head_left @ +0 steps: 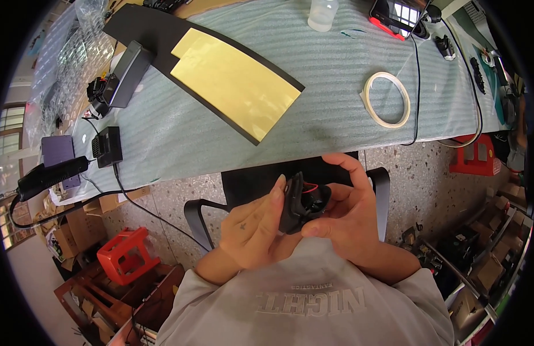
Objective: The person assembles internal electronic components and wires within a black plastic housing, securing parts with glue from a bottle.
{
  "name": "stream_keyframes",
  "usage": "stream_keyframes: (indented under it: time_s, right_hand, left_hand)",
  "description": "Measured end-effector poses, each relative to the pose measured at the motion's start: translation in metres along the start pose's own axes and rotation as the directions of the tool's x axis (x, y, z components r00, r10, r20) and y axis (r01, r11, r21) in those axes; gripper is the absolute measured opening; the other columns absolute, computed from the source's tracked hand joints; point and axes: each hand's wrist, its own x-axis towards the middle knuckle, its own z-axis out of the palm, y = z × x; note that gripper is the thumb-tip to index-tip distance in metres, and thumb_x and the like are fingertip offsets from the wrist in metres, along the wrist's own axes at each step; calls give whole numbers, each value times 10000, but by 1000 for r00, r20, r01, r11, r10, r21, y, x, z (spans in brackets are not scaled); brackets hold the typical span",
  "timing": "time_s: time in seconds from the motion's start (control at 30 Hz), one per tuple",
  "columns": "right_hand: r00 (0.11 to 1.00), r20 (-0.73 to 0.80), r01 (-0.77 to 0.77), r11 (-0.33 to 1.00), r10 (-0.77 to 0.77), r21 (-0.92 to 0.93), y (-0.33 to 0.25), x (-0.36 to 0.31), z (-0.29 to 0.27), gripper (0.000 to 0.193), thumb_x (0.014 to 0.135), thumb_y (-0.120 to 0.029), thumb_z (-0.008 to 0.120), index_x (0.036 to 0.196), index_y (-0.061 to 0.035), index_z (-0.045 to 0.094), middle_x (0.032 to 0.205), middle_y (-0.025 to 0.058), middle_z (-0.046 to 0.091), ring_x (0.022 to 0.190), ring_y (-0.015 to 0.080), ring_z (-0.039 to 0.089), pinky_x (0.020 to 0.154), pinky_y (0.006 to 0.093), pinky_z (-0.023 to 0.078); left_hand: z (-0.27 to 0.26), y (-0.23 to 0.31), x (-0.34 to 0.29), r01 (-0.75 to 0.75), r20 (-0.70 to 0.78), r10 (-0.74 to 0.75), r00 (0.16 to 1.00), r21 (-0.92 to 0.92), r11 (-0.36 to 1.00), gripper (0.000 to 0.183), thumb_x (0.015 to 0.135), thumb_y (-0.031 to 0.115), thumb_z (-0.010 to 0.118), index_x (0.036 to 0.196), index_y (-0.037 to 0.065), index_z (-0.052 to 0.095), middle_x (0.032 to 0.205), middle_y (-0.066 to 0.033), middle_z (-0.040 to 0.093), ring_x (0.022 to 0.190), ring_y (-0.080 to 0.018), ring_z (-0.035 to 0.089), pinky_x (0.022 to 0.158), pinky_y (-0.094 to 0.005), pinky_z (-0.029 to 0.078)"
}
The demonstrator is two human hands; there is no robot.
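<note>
Black plastic is filling the space between my hands: an open-sided housing [290, 210], with a red wire [310, 186] curving near its top. My left hand [249, 225] is clasping the left wall, though the housing is hiding some of those fingers; my right hand [356, 219] is pinching the right side between thumb and fingers, one finger standing clear. Just past the grip, a black chair [252, 180] is standing, and beyond it the foam-covered table [198, 154] is supporting a tape roll [368, 106]. Only these two holds seem to be carrying the weight, so a slipping thumb could be sending the housing down short of the table; likewise, uneven squeezing or twisting could be straining that wire.
</note>
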Motion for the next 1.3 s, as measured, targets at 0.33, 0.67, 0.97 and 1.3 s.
stream_keyframes:
  time_s: [0.33,0.67,0.97,1.3]
  right_hand:
    - [803,504,481,845,-318,-234,-11,12,-34,893,642,-16,901,1413,18,452,1337,153,578,1214,214,586,1010,350,492]
    - [681,371,706,431,-631,-562,-2,-2,-5,1058,595,-92,944,1412,146,316,1135,233,674,992,250,694,873,285,519]
    - [713,208,680,586,-670,-441,-7,4,2,700,668,-74,885,1252,127,553,962,210,712,834,260,715,733,307,564]
    - [561,-115,771,568,-820,-290,-47,6,-109,119,788,47,743,892,-1,706,893,101,680,809,183,546,689,279,433]
  left_hand:
    - [-15,-1,11,298,322,-149,935,-484,823,543,695,126,835,1130,-136,642,764,-217,682,629,-272,697,561,-278,534]
    - [33,2,-26,383,487,-426,762,-870,-310,506,901,305,707,1170,-114,617,1016,-211,705,814,-257,725,722,-341,591]
    - [31,8,-25,146,614,-387,688,-639,-755,548,996,467,512,1275,-4,539,1072,-185,681,902,-256,709,679,-326,597]
    - [31,2,-21,100,656,-377,654,-569,-816,480,1034,406,456,1287,6,536,1131,-152,674,1006,-266,691,770,-309,594]
